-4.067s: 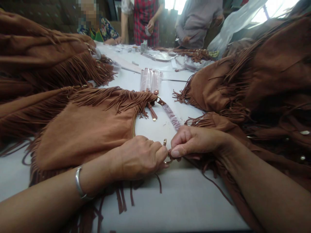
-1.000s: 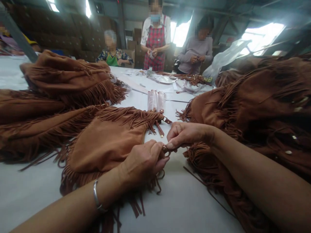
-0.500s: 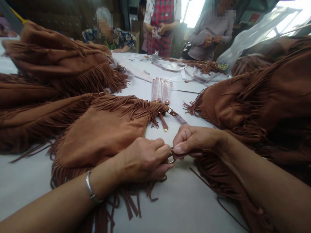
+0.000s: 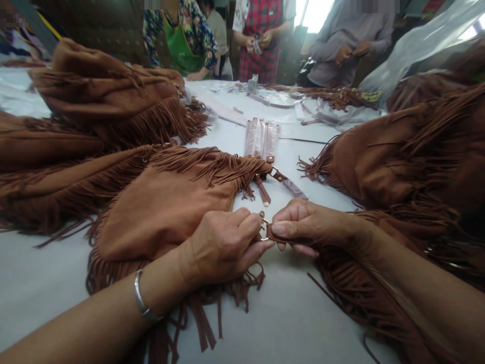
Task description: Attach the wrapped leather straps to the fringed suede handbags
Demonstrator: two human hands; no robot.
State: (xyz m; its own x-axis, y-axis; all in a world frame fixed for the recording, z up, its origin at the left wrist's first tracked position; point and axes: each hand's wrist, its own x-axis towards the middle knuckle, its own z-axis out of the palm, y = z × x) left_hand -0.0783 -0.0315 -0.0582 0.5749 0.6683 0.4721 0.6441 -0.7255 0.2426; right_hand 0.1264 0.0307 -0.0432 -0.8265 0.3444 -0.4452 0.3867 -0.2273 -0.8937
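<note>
A brown suede fringed bag [image 4: 162, 202] lies flat on the white table [image 4: 288, 318] in front of me. My left hand [image 4: 223, 247] is closed at the bag's right corner, its fingertips pinching a small metal ring [image 4: 264, 228]. My right hand [image 4: 306, 227] is closed too, pinching the end of a brown strap [image 4: 273, 233] that meets the ring. The two hands almost touch. A second strap end with a metal tip [image 4: 262, 191] hangs from the bag's far corner.
Piles of the same fringed bags [image 4: 113, 101] rise at left and at right [image 4: 417, 151]. Plastic-wrapped straps [image 4: 261, 136] lie mid-table. Three other people [image 4: 261, 35] stand or sit at the far end, hands busy with small parts.
The view has tilted down and shifted a little. My hands stay together at the ring, with the strap end now pushed closer into it.
</note>
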